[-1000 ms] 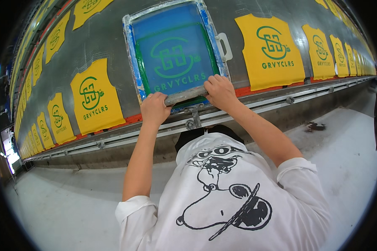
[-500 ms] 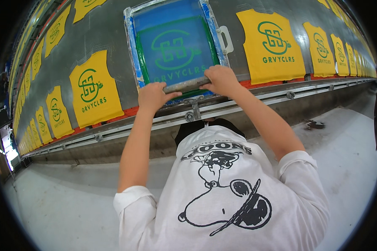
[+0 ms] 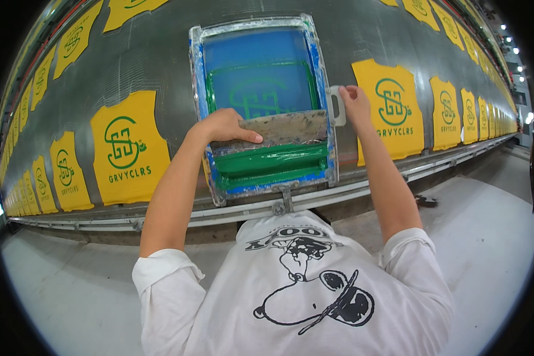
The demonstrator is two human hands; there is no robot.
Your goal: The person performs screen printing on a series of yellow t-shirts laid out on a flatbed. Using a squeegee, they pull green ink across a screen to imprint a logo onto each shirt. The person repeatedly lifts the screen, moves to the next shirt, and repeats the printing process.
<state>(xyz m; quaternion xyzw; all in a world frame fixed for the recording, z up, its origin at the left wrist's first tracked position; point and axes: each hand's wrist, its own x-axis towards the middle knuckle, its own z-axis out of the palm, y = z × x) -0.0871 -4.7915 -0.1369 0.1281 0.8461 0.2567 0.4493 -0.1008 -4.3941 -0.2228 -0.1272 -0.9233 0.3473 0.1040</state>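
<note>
A screen printing frame with blue mesh and a green-inked lower end lies on the dark table. Across its lower half leans a squeegee with a worn, ink-stained blade. My left hand grips the squeegee's left end, thumb laid along the near face and fingers hidden behind. Wet green ink lies in a thick band on the near side of the blade. At the frame's right side, my right hand has its fingers curled at the white handle.
Yellow shirt panels with green prints lie in rows, one left of the frame and another close to its right. A metal rail runs along the table's near edge. Pale floor lies below it.
My right hand has left the squeegee and moved to the frame's handle. The squeegee sits farther up the screen, in my left hand alone, with green ink now showing on its near side.
</note>
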